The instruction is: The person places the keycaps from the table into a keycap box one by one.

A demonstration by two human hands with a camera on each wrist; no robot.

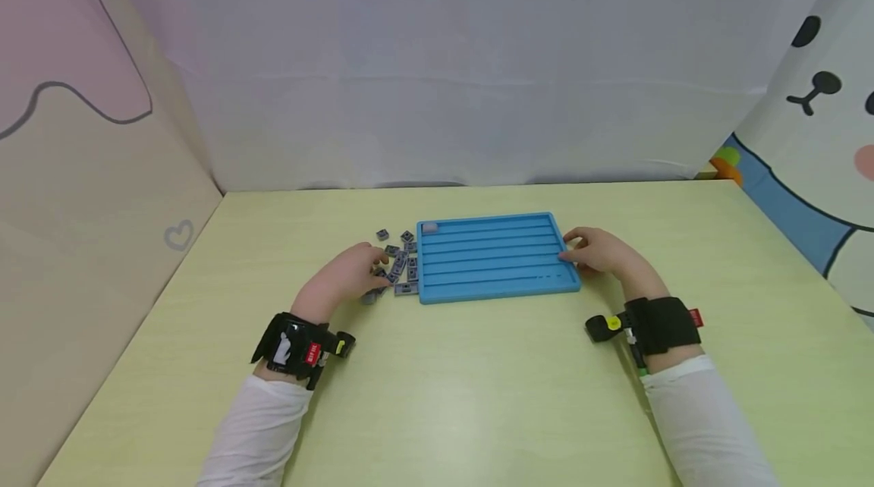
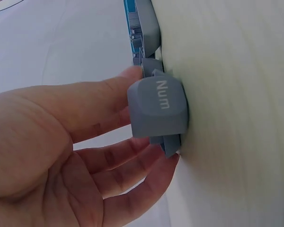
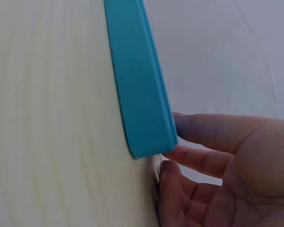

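A blue grooved tray (image 1: 496,288) lies on the pale green table (image 1: 437,388); one grey keycap (image 1: 429,227) sits in its far left corner. A pile of grey keycaps (image 1: 401,263) lies just left of the tray. My left hand (image 1: 351,274) is over the near side of that pile, its fingertips (image 2: 137,72) touching keycaps. A keycap marked "Num" (image 2: 158,108) lies on the table in front of the fingers, and no grip on it shows. My right hand (image 1: 594,250) rests at the tray's right edge (image 3: 139,85), fingers (image 3: 199,128) lightly bent against it.
White and patterned cloth walls close the table in at the back and on both sides. A black strap with a camera sits on each wrist. Bare table surface stretches from the tray toward me.
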